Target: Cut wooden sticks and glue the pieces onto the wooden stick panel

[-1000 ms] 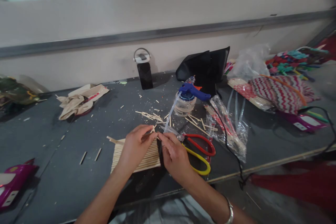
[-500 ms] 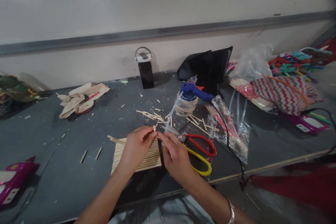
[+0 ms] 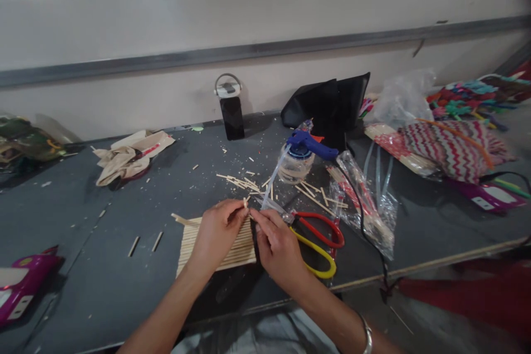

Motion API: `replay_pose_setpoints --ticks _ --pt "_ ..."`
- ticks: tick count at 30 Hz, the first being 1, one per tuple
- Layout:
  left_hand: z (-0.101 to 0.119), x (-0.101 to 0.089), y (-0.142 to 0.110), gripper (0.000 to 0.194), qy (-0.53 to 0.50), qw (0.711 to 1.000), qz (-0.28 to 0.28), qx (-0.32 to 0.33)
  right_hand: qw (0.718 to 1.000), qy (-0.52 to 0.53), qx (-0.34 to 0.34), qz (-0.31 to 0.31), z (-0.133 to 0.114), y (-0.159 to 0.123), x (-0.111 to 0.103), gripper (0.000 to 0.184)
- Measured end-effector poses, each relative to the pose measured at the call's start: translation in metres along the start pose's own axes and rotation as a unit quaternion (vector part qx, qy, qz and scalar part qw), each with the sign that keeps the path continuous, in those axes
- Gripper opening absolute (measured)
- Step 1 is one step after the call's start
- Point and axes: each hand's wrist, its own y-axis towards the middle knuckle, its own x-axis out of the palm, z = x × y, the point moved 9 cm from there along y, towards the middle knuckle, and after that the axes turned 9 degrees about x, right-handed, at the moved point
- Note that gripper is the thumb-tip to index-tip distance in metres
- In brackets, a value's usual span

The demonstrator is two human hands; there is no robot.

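My left hand (image 3: 218, 232) is closed in a pinch on a short wooden stick (image 3: 245, 203), held above the upper right corner of a panel of wooden sticks (image 3: 234, 257). My right hand (image 3: 277, 240) meets it there, thumb and forefinger closed at the lower end of the same stick. Part of the panel is hidden under my left hand and wrist. Just right of my right hand lie scissors (image 3: 319, 227) with one red and one yellow handle loop. Beyond my fingers, a blue glue gun (image 3: 313, 145) rests on a clear jar (image 3: 293, 171), a glue stick jutting from it.
Cut stick pieces (image 3: 238, 181) and crumbs litter the dark table (image 3: 103, 282). A black cable (image 3: 362, 215) runs over plastic packaging (image 3: 373, 215) on the right. A phone (image 3: 232, 119) leans on a bottle by the wall. Crumpled cloth (image 3: 124, 163) lies left.
Between my fingertips the small stick has turned more upright. Both hands stay at the panel's corner; the whole view has shifted slightly.
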Motion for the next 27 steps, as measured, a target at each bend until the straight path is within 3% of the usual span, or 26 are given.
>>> replay_pose_setpoints --ticks 27 --pt "-0.0019 0.0045 -0.0009 0.016 0.038 0.999 -0.023 -0.013 1.0 -0.015 0.005 0.001 0.0008 -0.0016 0.0009 0.044"
